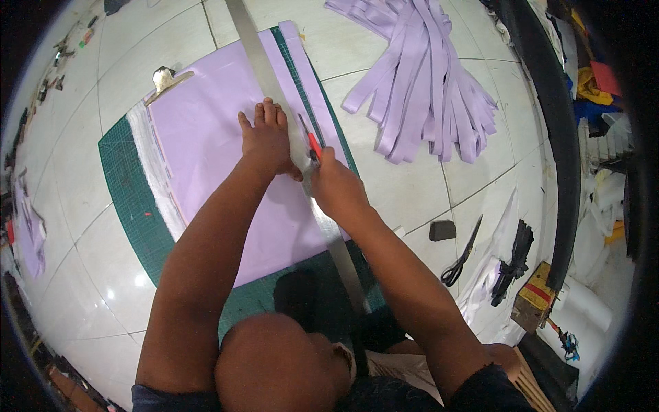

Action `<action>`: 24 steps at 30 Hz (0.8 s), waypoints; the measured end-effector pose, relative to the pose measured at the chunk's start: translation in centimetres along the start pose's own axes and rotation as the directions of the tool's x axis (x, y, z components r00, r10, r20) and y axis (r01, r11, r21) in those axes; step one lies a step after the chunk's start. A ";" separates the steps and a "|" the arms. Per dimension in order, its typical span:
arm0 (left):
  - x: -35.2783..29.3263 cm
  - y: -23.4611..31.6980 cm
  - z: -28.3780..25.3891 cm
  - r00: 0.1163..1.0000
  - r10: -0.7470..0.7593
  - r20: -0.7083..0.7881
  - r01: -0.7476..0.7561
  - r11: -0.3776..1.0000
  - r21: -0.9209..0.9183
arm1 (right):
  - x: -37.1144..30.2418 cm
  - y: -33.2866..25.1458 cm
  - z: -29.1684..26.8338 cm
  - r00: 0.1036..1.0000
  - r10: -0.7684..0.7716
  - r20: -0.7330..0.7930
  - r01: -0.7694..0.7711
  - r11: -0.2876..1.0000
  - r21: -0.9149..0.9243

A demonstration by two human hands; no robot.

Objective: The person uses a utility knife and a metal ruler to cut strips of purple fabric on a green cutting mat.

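Observation:
Lilac sheet material (206, 130) lies on a green cutting mat (130, 178). A long metal ruler (252, 49) crosses it lengthwise. My left hand (266, 141) presses flat on the sheet and the ruler's edge, its fingers stretched out. Just right of the ruler, my right hand (336, 182) is closed around a red utility knife (314, 144), its tip pointing away from me. Along the right side, a narrow lilac strip (309, 82) lies apart from the sheet at its far end, with green mat showing between; the nearer part is hidden by my right hand.
A silver bulldog clip (165, 84) grips the sheet's far left corner, by a white fabric edge (149, 165). Lilac strips (425, 82) fan across the tiled floor at the far right. Scissors (463, 254), a dark block (443, 230) and a black bundle (513, 264) lie to the right.

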State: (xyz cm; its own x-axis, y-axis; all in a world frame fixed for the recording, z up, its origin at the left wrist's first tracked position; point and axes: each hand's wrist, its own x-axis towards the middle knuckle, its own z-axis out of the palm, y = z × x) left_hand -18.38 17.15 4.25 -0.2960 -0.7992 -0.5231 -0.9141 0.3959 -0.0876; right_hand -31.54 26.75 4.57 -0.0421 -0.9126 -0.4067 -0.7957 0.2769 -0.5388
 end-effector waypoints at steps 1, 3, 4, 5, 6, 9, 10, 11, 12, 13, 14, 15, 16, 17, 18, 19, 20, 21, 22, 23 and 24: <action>0.0 0.0 0.0 1.000 -0.009 -0.003 0.009 1.000 0.002 | 0.9 -0.3 0.5 1.000 -0.010 -0.020 0.010 1.000 0.003; 0.0 -0.1 0.1 1.000 -0.019 0.001 0.019 1.000 0.007 | 1.9 -0.9 1.2 0.998 -0.028 -0.055 0.028 1.000 0.009; 0.0 -0.1 0.1 1.000 -0.021 0.007 0.021 1.000 0.010 | 2.1 -1.0 1.2 0.999 -0.026 -0.035 0.025 1.000 -0.007; 0.0 -0.1 0.1 1.000 -0.022 0.014 0.022 1.000 0.013 | 2.3 -1.1 1.1 1.000 -0.022 -0.015 0.022 0.999 -0.025; 0.0 -0.1 0.1 1.000 -0.022 0.009 0.022 1.000 0.010 | 2.4 -1.1 0.9 1.000 -0.020 0.005 0.020 0.999 -0.043; 0.0 -0.1 0.2 1.000 -0.020 -0.002 0.020 1.000 0.004 | 2.6 -1.2 0.9 0.999 -0.026 0.018 0.027 0.999 -0.035; 0.0 -0.1 0.2 1.000 -0.019 -0.001 0.019 1.000 0.005 | 2.6 -1.4 0.8 0.999 -0.006 0.036 0.007 0.999 -0.041; 0.0 -0.2 0.3 1.000 -0.017 0.000 0.017 1.000 0.007 | 2.6 -1.5 0.6 0.999 0.015 0.052 -0.013 0.999 -0.047; 0.0 -0.2 0.6 1.000 -0.021 -0.020 0.021 1.000 0.008 | 2.3 -2.0 0.3 0.997 0.035 0.072 -0.032 0.998 -0.052; 0.2 -0.2 0.9 0.999 -0.024 -0.040 0.024 1.000 0.009 | 2.5 -2.4 -0.2 0.994 0.045 0.098 -0.039 0.998 -0.057; 0.3 -0.2 1.1 0.998 -0.026 -0.060 0.027 1.000 0.010 | 2.9 -2.9 -0.9 0.991 0.054 0.122 -0.047 0.997 -0.062; 0.3 -0.1 0.9 0.999 -0.024 -0.045 0.024 1.000 0.006 | 3.0 -2.8 -1.1 0.986 0.075 0.148 -0.066 0.995 -0.069; 0.3 0.0 0.6 0.999 -0.020 -0.030 0.021 1.000 0.002 | 2.8 -2.4 -1.1 0.984 0.075 0.160 -0.064 0.995 -0.071; 0.3 0.2 0.3 1.000 -0.015 -0.016 0.015 1.000 -0.002 | 2.5 -1.8 -1.1 0.982 0.076 0.171 -0.064 0.995 -0.073; 0.1 0.3 0.2 1.000 -0.005 0.014 0.005 1.000 -0.004 | 2.1 -1.3 -1.1 0.980 0.073 0.184 -0.060 0.995 -0.075; 0.0 0.1 -0.1 0.999 0.000 0.034 0.001 1.000 -0.007 | 1.1 -0.7 -1.2 0.977 0.090 0.195 -0.075 0.994 -0.084; 0.0 0.0 -0.5 0.999 0.006 0.053 -0.006 1.000 -0.010 | -1.0 0.2 -1.0 0.973 0.110 0.204 -0.092 0.991 -0.094; 0.0 -0.2 -0.7 0.999 -0.002 0.051 0.002 1.000 0.001 | -3.2 0.9 -0.8 0.967 0.129 0.220 -0.108 0.989 -0.102; -0.1 -0.3 -0.5 0.998 -0.009 0.056 0.008 1.000 0.013 | -5.5 1.4 -0.8 0.954 0.155 0.255 -0.138 0.987 -0.084; -0.2 -0.3 -0.3 0.998 -0.009 0.060 0.008 1.000 0.021 | -7.9 2.0 -1.1 0.939 0.187 0.288 -0.174 0.982 -0.072; -0.3 -0.4 0.2 0.999 -0.001 0.038 0.001 1.000 0.013 | -10.2 2.2 -1.6 0.894 0.259 0.366 -0.244 0.966 -0.089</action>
State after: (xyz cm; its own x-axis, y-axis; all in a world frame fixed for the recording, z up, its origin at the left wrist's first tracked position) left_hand -17.86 17.30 4.23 -0.2842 -0.7822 -0.5545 -0.9106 0.4012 -0.0992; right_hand -33.89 36.15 8.71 -0.0233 -0.6339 -0.7730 -0.8120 0.4630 -0.3552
